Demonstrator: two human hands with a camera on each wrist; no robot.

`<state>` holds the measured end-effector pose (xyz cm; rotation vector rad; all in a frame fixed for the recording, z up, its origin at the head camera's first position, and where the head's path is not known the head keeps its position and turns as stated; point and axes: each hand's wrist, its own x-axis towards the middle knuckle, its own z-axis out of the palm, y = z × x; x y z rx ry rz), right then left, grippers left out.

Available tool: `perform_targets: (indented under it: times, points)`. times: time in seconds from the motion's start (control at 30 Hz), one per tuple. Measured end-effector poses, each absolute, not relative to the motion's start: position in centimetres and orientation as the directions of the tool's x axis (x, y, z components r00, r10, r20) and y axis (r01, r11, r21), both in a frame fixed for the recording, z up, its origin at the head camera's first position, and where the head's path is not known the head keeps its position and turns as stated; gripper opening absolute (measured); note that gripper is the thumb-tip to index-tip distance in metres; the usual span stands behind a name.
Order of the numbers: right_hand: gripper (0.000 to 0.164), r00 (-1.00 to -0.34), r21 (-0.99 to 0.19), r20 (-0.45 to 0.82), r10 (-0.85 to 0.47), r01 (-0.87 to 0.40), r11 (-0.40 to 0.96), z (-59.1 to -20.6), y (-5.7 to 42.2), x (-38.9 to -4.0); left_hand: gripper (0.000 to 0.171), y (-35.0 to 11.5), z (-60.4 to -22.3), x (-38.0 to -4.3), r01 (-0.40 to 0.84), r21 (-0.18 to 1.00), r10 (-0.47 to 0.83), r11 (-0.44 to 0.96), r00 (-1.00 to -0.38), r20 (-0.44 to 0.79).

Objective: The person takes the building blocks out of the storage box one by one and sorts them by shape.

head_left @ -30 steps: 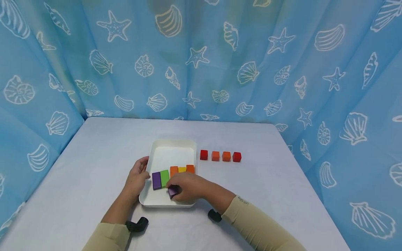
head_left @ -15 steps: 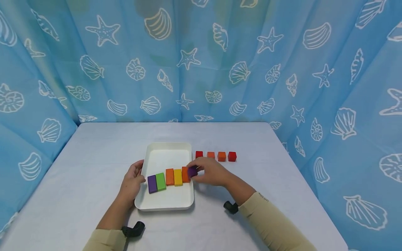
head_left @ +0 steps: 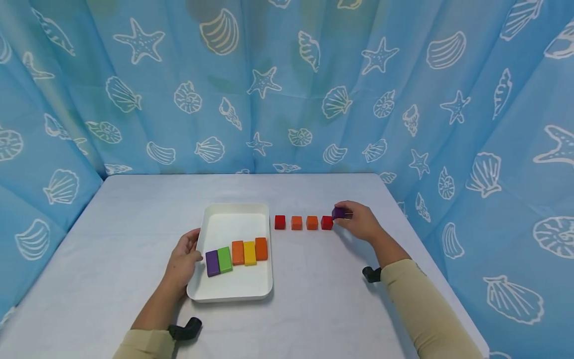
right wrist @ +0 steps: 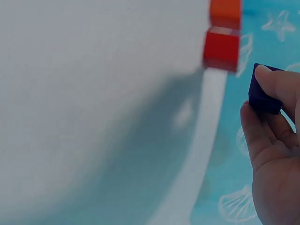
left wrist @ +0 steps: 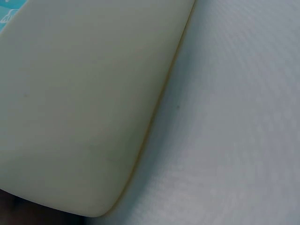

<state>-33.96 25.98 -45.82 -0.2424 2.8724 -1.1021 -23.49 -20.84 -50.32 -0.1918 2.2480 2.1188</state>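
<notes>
My right hand pinches a small purple block between thumb and fingers, at the right end of a row of cubes. In the right wrist view the thumb lies on one face of the purple block and the fingers on another. The row's nearest cube is red; a red cube is at its other end, with two orange cubes between. My left hand grips the left rim of a white tray, thumb at the edge. The tray's pale wall fills much of the left wrist view.
Inside the tray lie oblong blocks: one purple, one green, one yellow and two orange, including an orange block at the right. A white-covered table carries everything. A blue shell-print curtain stands behind.
My right hand has carried the purple block out of the tray, rightward past the cubes to the row's right end. My left hand keeps its grip on the tray. The head view has shifted slightly.
</notes>
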Motion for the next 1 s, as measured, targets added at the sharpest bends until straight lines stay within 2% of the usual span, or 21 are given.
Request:
perform_targets:
  times: [0.2,0.37,0.63,0.73,0.9,1.0]
  points:
    - [0.050,-0.989,-0.592,-0.064,-0.130,-0.067,0.803,-47.8,27.2,-35.0,0.080,-21.3,-50.3,-23.3,-0.126,0.991,-0.070,0.043,-0.990,-0.122]
    - [0.049,-0.982,-0.532,-0.081,-0.168,-0.100,0.841,-48.6,26.8,-35.6,0.081,-21.6,-50.4,-23.1,-0.126,0.991,-0.072,0.035,-0.990,-0.124]
    - [0.051,-0.979,-0.508,-0.097,-0.177,-0.104,0.855,-48.6,25.8,-36.1,0.081,-22.1,-50.4,-22.9,-0.106,0.994,-0.080,0.024,-0.991,-0.104]
    - [0.065,-0.975,-0.495,-0.132,-0.177,-0.090,0.864,-48.3,25.8,-36.1,0.080,-22.0,-50.7,-23.0,-0.108,0.994,-0.084,0.026,-0.991,-0.105]
    - [0.102,-0.972,-0.428,-0.156,-0.173,-0.092,0.899,-47.4,25.8,-35.7,0.081,-21.4,-51.1,-23.6,-0.112,0.994,-0.071,0.017,-0.991,-0.110]
    - [0.109,-0.971,-0.428,-0.109,-0.215,-0.149,0.892,-46.7,24.7,-35.4,0.081,-21.3,-51.2,-24.0,-0.103,0.995,-0.068,0.014,-0.992,-0.102]
